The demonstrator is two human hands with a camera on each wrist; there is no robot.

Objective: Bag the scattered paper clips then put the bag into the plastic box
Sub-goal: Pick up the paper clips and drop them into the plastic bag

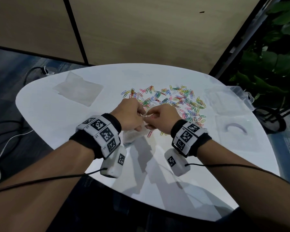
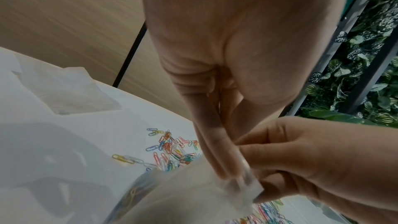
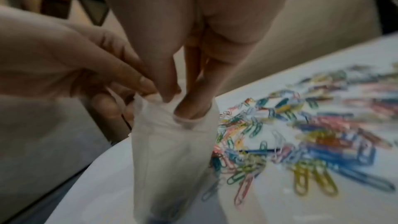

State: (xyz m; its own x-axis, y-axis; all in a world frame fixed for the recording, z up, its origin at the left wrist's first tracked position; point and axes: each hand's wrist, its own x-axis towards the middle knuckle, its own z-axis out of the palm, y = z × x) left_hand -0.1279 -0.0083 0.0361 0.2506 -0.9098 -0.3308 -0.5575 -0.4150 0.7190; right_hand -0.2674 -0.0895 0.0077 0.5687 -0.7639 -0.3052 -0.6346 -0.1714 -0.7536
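Both hands work the mouth of a small translucent plastic bag (image 3: 172,151) just above the white surface (image 1: 74,128): the left hand (image 1: 129,114) pinches its rim, and the right hand (image 1: 161,119) has fingers (image 3: 191,108) tucked inside, spreading it. The scattered coloured paper clips (image 1: 174,99) lie just beyond, mostly unbagged. The opening step appears under way; next the mouth must stay wide for clips.

A small clear plastic bag (image 3: 172,151) hangs upright above the near part of the white table (image 1: 65,124), its mouth pulled open at the top. Paper clips (image 1: 172,101) in many colours lie scattered in a loose heap on the table just beyond and to the right of it. The clear plastic box (image 1: 241,96) sits at the table's far right edge.
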